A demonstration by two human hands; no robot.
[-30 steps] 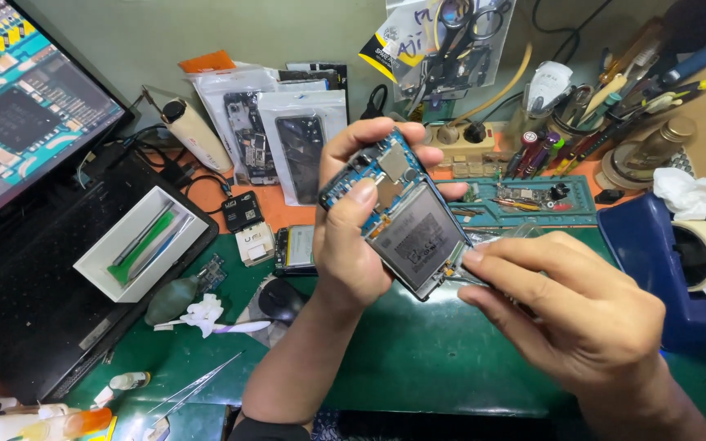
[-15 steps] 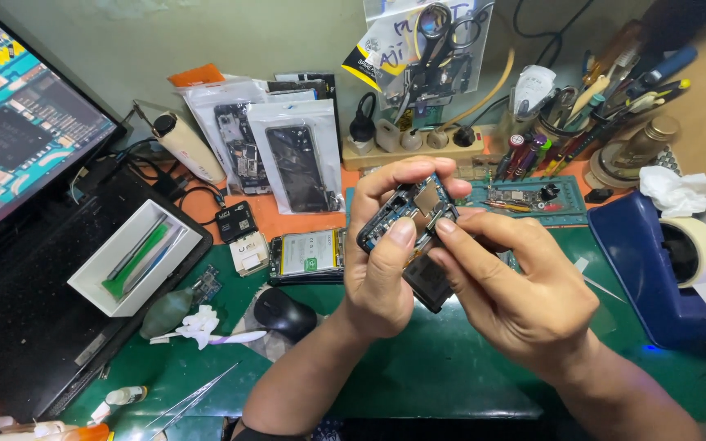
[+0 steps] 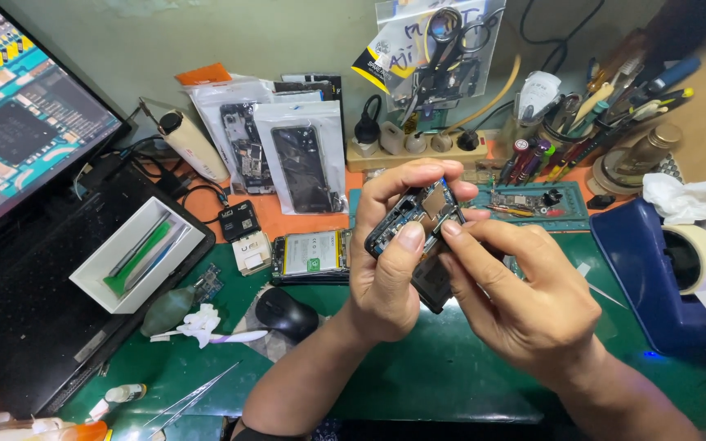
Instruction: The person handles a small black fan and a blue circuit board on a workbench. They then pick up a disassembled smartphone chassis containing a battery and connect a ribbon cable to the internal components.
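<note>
The green mat (image 3: pixel 451 376) has bare room along its near edge, under both wrists. Its far edge is crowded with bags of parts (image 3: pixel 300 163), a power strip (image 3: pixel 418 147) and a cup of tools (image 3: pixel 606 106). A monitor (image 3: pixel 26 139) and a white tray (image 3: pixel 136 253) fill the left edge. A blue box (image 3: pixel 655 269) and a tape roll (image 3: pixel 700 257) fill the right edge. A mouse (image 3: pixel 288 314) and tweezers (image 3: pixel 194 396) lie near the left arm. Both hands hold an open phone (image 3: pixel 414 224) up above the middle of the mat. The left hand (image 3: pixel 390 269) is curled shut around the phone, with fingers over its top end and the thumb pressed on its front. The right hand (image 3: pixel 525 294) comes in from the right side. Its thumb and first finger are pinched together on the phone's top right part, just beside the left thumb. The phone's dark lower end pokes out between the two palms.
</note>
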